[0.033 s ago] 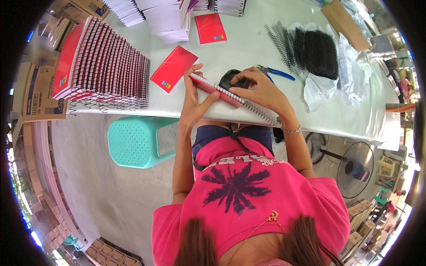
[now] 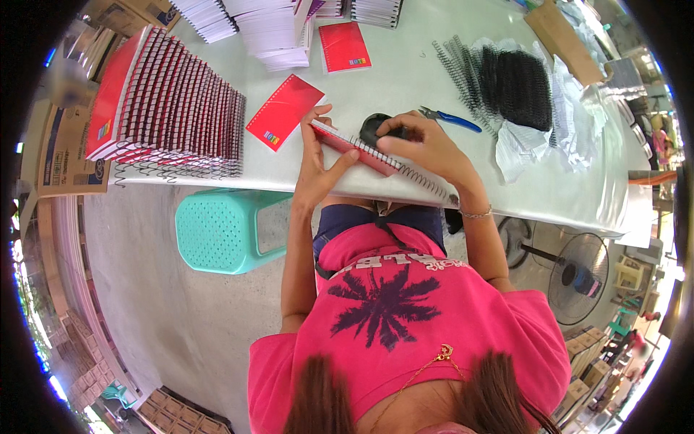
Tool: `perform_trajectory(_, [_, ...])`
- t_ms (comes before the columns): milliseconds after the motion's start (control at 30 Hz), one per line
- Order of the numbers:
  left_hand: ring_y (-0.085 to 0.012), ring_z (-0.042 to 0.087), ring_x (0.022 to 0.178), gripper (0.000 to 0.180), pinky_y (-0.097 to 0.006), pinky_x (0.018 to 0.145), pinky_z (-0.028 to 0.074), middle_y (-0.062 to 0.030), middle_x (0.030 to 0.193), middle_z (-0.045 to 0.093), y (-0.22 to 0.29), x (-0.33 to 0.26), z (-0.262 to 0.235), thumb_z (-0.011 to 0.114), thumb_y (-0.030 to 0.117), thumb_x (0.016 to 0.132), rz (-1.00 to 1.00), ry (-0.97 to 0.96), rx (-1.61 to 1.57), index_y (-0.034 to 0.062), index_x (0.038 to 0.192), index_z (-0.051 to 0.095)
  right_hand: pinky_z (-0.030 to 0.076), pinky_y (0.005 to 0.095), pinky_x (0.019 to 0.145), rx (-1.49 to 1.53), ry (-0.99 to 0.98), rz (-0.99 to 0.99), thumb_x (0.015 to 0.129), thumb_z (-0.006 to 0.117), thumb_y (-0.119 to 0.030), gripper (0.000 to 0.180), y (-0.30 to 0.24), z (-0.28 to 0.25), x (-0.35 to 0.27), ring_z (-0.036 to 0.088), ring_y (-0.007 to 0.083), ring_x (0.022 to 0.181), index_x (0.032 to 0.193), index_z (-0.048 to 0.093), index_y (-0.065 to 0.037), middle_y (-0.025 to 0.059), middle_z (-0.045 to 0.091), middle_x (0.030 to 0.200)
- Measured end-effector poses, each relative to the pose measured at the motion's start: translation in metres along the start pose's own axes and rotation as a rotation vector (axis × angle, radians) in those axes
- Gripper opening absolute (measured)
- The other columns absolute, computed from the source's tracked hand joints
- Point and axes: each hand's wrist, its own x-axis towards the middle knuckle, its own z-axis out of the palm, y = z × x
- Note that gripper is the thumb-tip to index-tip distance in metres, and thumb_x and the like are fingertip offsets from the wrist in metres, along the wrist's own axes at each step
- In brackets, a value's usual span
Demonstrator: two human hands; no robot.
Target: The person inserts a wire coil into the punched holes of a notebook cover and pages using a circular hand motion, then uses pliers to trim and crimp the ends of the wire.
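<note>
My left hand [image 2: 316,163] is wrapped round a red notebook [image 2: 334,137], which is held tilted with its punched spine up at the table's front edge. A dark wire spiral coil [image 2: 423,179] runs through the spine's holes, its loose end sticking out past the lower right end. My right hand [image 2: 426,145] has its fingers bent, thumb and forefinger at the coil along the spine; the exact contact is partly hidden. Just behind the right fingers lies a dark round object [image 2: 372,129]. Loose red notebooks [image 2: 285,110] lie left of and beyond my hands.
A tall stack of spiral-bound red notebooks [image 2: 173,108] stands at left. White page stacks [image 2: 267,36] are at the back. On the right lie blue-handled pliers [image 2: 459,121] and a pile of black coils [image 2: 517,87] on crumpled paper. A green stool [image 2: 217,231] and a fan [image 2: 577,278] stand below.
My right hand has shifted slightly, its thumb and forefinger lifting a little along the spine. The left hand and the notebook stay nearly in place.
</note>
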Motion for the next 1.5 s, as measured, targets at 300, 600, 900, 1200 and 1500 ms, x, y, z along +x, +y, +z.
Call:
perform_trajectory(300, [-0.0214,0.039,0.115,0.082,-0.034,0.105,0.029,-0.0090,0.119,0.037,0.002,-0.001,-0.002,0.078,0.012,0.075,-0.017,-0.036,0.011,0.0108,0.143,0.032,0.046,0.0290,0.077,-0.207,0.043,-0.039,0.078,0.078,-0.045,0.043,-0.010,0.002,0.005,0.057,0.0204,0.082,0.096,0.075,-0.006,0.0140,0.060,0.092])
perform_trajectory(600, [-0.0223,0.040,0.120,0.069,-0.035,0.108,0.030,-0.0111,0.123,0.040,-0.002,0.001,0.011,0.072,0.008,0.081,0.027,0.048,0.146,0.0071,0.139,0.035,0.047,0.0398,0.090,-0.467,0.530,-0.509,0.068,0.082,-0.027,0.041,-0.030,0.008,-0.026,0.056,0.0350,0.106,0.102,0.069,-0.009,0.0213,0.055,0.118])
perform_trajectory(900, [-0.0203,0.041,0.114,0.054,-0.033,0.102,0.033,-0.0091,0.121,0.040,-0.008,-0.017,-0.009,0.067,0.006,0.086,0.000,0.095,0.036,0.0065,0.131,0.037,0.047,0.0390,0.086,-0.787,0.185,-0.732,0.062,0.080,-0.026,0.053,-0.022,0.023,-0.045,0.055,0.0295,0.098,0.107,0.059,-0.008,0.0188,0.043,0.133])
perform_trajectory(1200, [-0.0183,0.042,0.111,0.051,-0.032,0.100,0.033,-0.0086,0.119,0.042,-0.014,-0.004,-0.002,0.067,0.010,0.091,0.009,0.099,-0.054,0.0070,0.131,0.037,0.044,0.0424,0.088,-0.285,0.106,-0.661,0.067,0.081,-0.032,0.052,-0.030,0.000,-0.040,0.056,0.0335,0.098,0.110,0.063,-0.009,0.0185,0.042,0.134])
perform_trajectory(1500, [-0.0201,0.044,0.116,0.052,-0.036,0.099,0.038,-0.0081,0.123,0.044,-0.012,-0.005,-0.002,0.066,0.014,0.094,-0.014,0.116,-0.005,0.0082,0.136,0.036,0.043,0.0417,0.094,-0.783,0.084,-0.811,0.067,0.081,-0.030,0.048,-0.013,0.005,-0.043,0.054,0.0333,0.106,0.106,0.064,-0.009,0.0182,0.043,0.134])
